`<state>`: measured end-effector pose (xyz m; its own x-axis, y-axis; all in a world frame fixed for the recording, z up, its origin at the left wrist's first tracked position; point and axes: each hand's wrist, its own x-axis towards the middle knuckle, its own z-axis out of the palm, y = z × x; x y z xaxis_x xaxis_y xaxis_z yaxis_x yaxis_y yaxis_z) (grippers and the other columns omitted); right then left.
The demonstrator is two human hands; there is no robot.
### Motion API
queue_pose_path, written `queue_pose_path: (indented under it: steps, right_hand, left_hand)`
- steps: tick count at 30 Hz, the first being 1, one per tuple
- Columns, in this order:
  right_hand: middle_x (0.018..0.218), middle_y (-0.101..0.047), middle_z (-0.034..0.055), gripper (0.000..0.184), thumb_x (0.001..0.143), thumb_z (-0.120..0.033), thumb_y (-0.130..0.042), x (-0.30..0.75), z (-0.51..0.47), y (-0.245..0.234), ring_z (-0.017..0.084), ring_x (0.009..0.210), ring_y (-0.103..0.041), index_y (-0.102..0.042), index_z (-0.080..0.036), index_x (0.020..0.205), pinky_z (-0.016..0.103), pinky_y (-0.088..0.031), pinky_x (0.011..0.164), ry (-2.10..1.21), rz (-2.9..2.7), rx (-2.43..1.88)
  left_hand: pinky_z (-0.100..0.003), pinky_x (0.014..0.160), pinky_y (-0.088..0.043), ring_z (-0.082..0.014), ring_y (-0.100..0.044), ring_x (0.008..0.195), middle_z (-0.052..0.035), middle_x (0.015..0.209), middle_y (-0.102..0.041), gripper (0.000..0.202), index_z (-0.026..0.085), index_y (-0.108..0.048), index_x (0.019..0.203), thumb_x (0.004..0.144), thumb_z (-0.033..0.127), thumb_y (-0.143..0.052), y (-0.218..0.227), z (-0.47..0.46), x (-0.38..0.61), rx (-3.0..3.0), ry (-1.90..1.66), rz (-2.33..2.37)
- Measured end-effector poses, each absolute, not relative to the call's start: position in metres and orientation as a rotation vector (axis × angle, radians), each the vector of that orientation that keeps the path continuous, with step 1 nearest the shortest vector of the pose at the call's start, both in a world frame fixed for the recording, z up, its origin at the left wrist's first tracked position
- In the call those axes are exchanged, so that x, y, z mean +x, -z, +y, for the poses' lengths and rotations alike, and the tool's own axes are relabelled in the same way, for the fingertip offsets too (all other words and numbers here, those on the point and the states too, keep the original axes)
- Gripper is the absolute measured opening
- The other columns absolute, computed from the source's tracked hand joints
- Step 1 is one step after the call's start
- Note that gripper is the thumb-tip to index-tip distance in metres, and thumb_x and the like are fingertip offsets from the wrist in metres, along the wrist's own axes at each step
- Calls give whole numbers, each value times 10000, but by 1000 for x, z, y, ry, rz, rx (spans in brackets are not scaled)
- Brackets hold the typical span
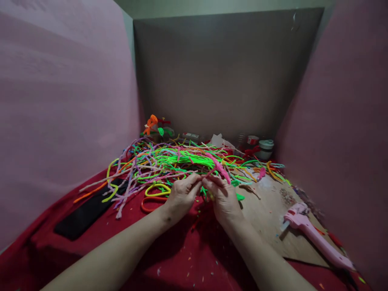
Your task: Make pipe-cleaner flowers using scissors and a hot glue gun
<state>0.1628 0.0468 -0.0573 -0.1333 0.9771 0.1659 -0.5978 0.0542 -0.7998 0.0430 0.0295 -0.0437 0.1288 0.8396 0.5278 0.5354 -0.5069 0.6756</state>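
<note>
My left hand (pixel 185 195) and my right hand (pixel 223 198) meet at the centre, fingertips nearly touching. Both are closed in a pinch on a pink pipe cleaner (pixel 218 166), whose thick fuzzy part sticks up above the right fingers. A thinner pink end runs between the two sets of fingertips. Behind the hands spreads a large heap of pipe cleaners (pixel 184 159) in green, purple, orange and other colours. Beside my left hand lie scissors with yellow and red handles (pixel 153 204). Green leaf-like pieces (pixel 239 197) show just past my right hand.
A pink glue gun (pixel 315 236) rests on a brown board (pixel 266 214) at the right. A dark flat object (pixel 81 216) lies on the red cloth (pixel 121 246) at the left. An orange pipe-cleaner flower (pixel 150 123) and a lidded cup (pixel 266 149) stand at the back.
</note>
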Motion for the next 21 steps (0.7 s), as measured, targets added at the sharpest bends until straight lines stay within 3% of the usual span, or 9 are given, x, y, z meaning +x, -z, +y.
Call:
queue_pose_path:
  steps: [4, 9, 13, 15, 17, 21]
  right_hand:
    - [676, -673, -4, 133, 602, -215, -747, 166, 49, 58, 156, 647, -569, -726, -205, 733, 304, -444, 678, -1457, -1012, -562]
    - [691, -681, -14, 114, 583, -178, -746, 172, 50, 52, 122, 652, -562, -726, -207, 691, 265, -440, 682, -1549, -949, -495]
    - [677, -662, 0, 147, 606, -219, -736, 177, 51, 50, 113, 599, -542, -731, -204, 752, 247, -434, 605, -1656, -1035, -451]
    - [644, -647, -4, 151, 610, -225, -734, 179, 51, 51, 108, 579, -536, -729, -205, 760, 243, -430, 597, -1673, -1043, -440]
    - [649, -650, -5, 127, 596, -221, -739, 179, 52, 51, 117, 602, -551, -725, -209, 722, 250, -435, 622, -1637, -1010, -453]
    - [640, -660, -12, 75, 603, -202, -723, 176, 52, 52, 146, 619, -566, -715, -219, 675, 270, -437, 635, -1546, -962, -522]
  left_hand:
    - [-172, 373, -283, -49, -364, 365, 60, 484, -463, 224, 166, -517, 675, 816, 341, -511, 34, 27, 44, 1539, -1234, 1106]
    - [-134, 313, -205, -12, -261, 298, 70, 439, -444, 216, 148, -511, 675, 784, 322, -577, 30, 26, 43, 1159, -1120, 769]
    - [-125, 283, -196, -7, -111, 295, 113, 432, -366, 178, 174, -552, 945, 793, 266, -573, 33, 26, 42, 983, -969, 544]
    - [-127, 282, -198, -7, -86, 301, 120, 443, -347, 199, 187, -543, 977, 796, 269, -565, 32, 27, 43, 969, -945, 534]
    - [-141, 294, -219, -11, -155, 296, 100, 462, -380, 156, 172, -554, 868, 805, 314, -545, 31, 27, 45, 1069, -963, 646]
    - [-194, 424, -343, -72, -430, 418, 31, 547, -508, 144, 169, -568, 751, 796, 302, -534, 34, 28, 46, 1630, -1158, 1092]
